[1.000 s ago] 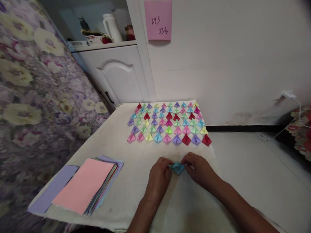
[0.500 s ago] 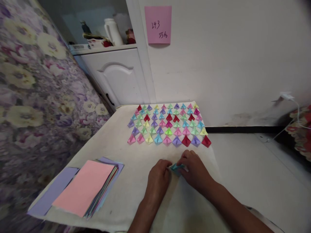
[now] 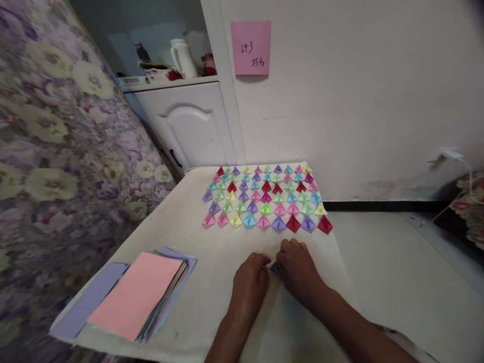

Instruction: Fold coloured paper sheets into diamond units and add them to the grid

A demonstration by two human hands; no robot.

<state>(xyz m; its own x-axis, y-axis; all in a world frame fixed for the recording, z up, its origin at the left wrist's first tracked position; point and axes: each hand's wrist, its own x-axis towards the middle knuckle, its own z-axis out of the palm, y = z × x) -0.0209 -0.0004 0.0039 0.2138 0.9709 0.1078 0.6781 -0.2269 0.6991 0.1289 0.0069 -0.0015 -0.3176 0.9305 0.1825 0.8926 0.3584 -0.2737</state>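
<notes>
My left hand (image 3: pixel 250 286) and my right hand (image 3: pixel 298 268) meet over a small blue folded paper piece (image 3: pixel 275 267) on the white table (image 3: pixel 189 222). Both hands pinch the piece, and the fingers cover almost all of it. Just beyond my hands lie several rows of small folded paper pieces (image 3: pixel 266 199) in pink, blue, green, purple, yellow and red. A stack of coloured paper sheets (image 3: pixel 139 295) with a pink sheet on top lies to the left of my left hand.
A floral-covered bed (image 3: pixel 56 166) runs along the left. A white cabinet (image 3: pixel 189 126) stands behind the table. A pink note (image 3: pixel 251 48) hangs on the wall. White floor (image 3: pixel 397 272) lies to the right. A charger with cable (image 3: pixel 451 154) is plugged in at the far right.
My hands have closed in over the blue piece, which now shows far less. The view has shifted slightly, moving everything a little down and right.
</notes>
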